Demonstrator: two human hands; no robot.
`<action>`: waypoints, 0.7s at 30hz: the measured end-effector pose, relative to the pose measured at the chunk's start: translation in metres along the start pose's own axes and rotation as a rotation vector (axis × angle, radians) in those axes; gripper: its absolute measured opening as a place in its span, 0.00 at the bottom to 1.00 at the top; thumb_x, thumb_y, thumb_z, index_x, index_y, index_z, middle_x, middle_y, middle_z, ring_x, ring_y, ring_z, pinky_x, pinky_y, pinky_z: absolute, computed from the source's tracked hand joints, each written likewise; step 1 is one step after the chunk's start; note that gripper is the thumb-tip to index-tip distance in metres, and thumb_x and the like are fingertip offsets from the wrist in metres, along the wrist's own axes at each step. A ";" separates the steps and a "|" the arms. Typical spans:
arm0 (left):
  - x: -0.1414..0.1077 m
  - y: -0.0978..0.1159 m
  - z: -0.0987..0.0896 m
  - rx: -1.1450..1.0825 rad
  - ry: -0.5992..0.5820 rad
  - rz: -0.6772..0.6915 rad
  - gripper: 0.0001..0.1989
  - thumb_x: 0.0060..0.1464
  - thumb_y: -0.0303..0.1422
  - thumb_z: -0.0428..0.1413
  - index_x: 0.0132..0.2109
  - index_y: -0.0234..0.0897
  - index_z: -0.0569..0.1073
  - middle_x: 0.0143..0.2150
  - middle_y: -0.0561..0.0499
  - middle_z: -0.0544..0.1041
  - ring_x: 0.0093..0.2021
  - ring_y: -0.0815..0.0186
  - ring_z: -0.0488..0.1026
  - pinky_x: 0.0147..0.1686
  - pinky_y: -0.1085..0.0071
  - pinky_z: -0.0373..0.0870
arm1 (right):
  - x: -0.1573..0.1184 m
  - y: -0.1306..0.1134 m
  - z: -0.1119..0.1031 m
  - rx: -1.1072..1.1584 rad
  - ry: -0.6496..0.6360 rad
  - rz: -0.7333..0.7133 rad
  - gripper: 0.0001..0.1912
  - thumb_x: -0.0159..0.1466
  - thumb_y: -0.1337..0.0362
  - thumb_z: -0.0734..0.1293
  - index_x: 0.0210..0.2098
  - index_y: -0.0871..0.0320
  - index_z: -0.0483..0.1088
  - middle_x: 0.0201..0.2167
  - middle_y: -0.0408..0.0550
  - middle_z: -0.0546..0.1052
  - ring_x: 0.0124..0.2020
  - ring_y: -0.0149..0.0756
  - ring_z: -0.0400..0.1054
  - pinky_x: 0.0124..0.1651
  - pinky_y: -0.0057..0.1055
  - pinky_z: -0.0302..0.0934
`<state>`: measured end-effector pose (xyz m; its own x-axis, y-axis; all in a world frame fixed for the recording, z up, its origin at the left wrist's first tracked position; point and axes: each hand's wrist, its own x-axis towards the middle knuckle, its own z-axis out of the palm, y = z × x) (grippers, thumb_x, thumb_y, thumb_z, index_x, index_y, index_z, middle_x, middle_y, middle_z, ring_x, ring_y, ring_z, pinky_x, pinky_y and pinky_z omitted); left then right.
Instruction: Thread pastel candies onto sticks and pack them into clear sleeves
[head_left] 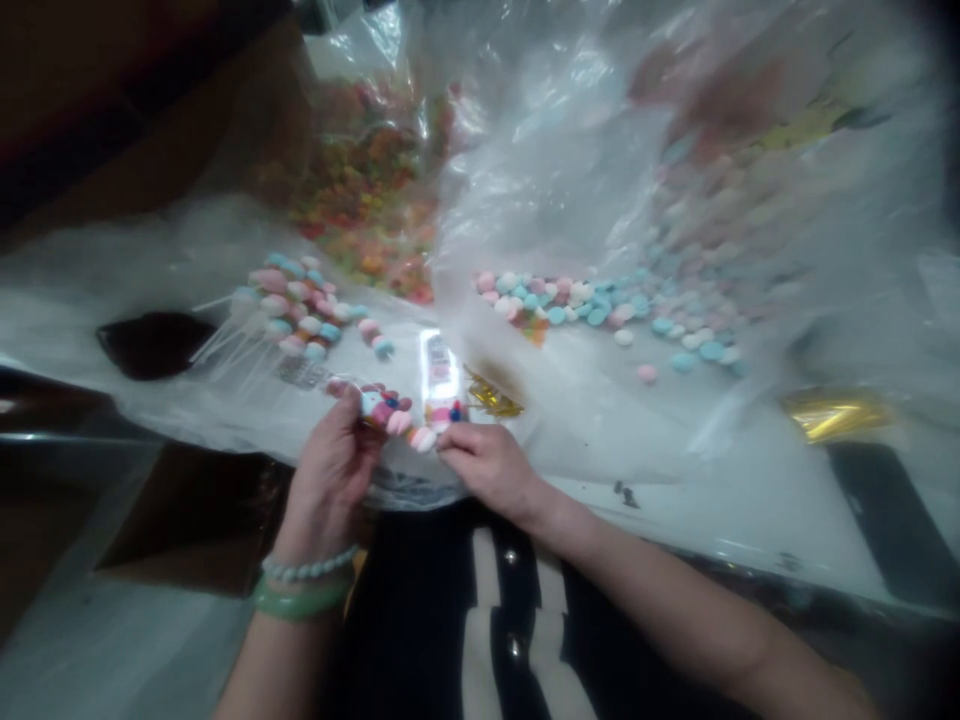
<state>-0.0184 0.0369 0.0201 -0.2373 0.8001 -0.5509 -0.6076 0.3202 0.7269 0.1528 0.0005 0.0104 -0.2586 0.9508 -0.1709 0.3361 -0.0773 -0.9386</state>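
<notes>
Between my hands stretches a row of small colourful sweets, pink, white, orange and blue. My left hand is closed around its left end, thumb on top. My right hand pinches its right end with thumb and forefinger. Whether the sweets sit on a stick is hidden. Just beyond them lies a bright, shiny packet with printing on it. Gold twist ties or foil strips lie close to my right hand. A bundle of pink, blue and white sweets on white sticks rests beyond my left hand.
Loose pastel sweets spread across the plastic-covered table. A big clear bag of orange, red and green sweets stands behind. Gold foil and a dark flat object lie at right; a black object at left.
</notes>
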 end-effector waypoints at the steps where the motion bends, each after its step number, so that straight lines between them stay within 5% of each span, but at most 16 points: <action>1: 0.000 0.000 0.000 0.006 -0.002 -0.008 0.14 0.65 0.31 0.52 0.33 0.29 0.76 0.31 0.44 0.79 0.32 0.60 0.80 0.35 0.68 0.80 | -0.002 0.000 0.001 -0.109 0.014 -0.054 0.08 0.59 0.72 0.65 0.24 0.58 0.70 0.25 0.40 0.72 0.29 0.30 0.63 0.35 0.26 0.52; 4: -0.001 -0.002 -0.002 0.067 -0.036 0.004 0.12 0.63 0.34 0.56 0.35 0.28 0.77 0.30 0.43 0.79 0.32 0.60 0.80 0.36 0.68 0.79 | -0.004 0.001 0.002 -0.308 0.025 -0.118 0.08 0.61 0.72 0.64 0.27 0.58 0.71 0.28 0.43 0.74 0.31 0.32 0.65 0.35 0.28 0.51; 7: -0.001 -0.005 -0.006 0.105 -0.083 0.054 0.13 0.56 0.37 0.63 0.36 0.27 0.78 0.31 0.43 0.80 0.31 0.61 0.79 0.38 0.68 0.79 | -0.003 0.000 0.002 -0.275 0.051 -0.121 0.08 0.61 0.71 0.64 0.27 0.58 0.71 0.28 0.43 0.74 0.31 0.32 0.64 0.36 0.29 0.52; 10: 0.000 -0.004 -0.006 0.071 -0.063 0.003 0.14 0.56 0.38 0.63 0.35 0.28 0.77 0.31 0.43 0.80 0.30 0.62 0.79 0.39 0.66 0.79 | 0.001 -0.003 0.002 0.048 0.030 -0.030 0.07 0.60 0.69 0.64 0.25 0.58 0.69 0.23 0.41 0.70 0.28 0.30 0.62 0.34 0.27 0.52; 15: 0.000 -0.002 0.002 -0.118 -0.020 -0.108 0.11 0.64 0.34 0.55 0.35 0.31 0.74 0.33 0.46 0.79 0.32 0.63 0.78 0.38 0.65 0.79 | 0.007 -0.007 0.001 0.778 -0.097 0.418 0.03 0.54 0.66 0.67 0.28 0.59 0.68 0.16 0.35 0.62 0.17 0.24 0.51 0.20 0.22 0.40; 21: -0.006 -0.014 0.007 -0.120 -0.028 -0.082 0.10 0.63 0.34 0.56 0.38 0.30 0.75 0.34 0.45 0.79 0.34 0.62 0.79 0.39 0.67 0.79 | 0.010 -0.006 0.003 1.038 -0.210 0.532 0.08 0.49 0.69 0.70 0.27 0.61 0.67 0.15 0.34 0.62 0.14 0.18 0.44 0.17 0.19 0.33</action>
<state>-0.0030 0.0313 0.0160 -0.1628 0.7882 -0.5935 -0.7109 0.3234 0.6246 0.1454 0.0091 0.0135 -0.4845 0.6651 -0.5683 -0.4246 -0.7468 -0.5119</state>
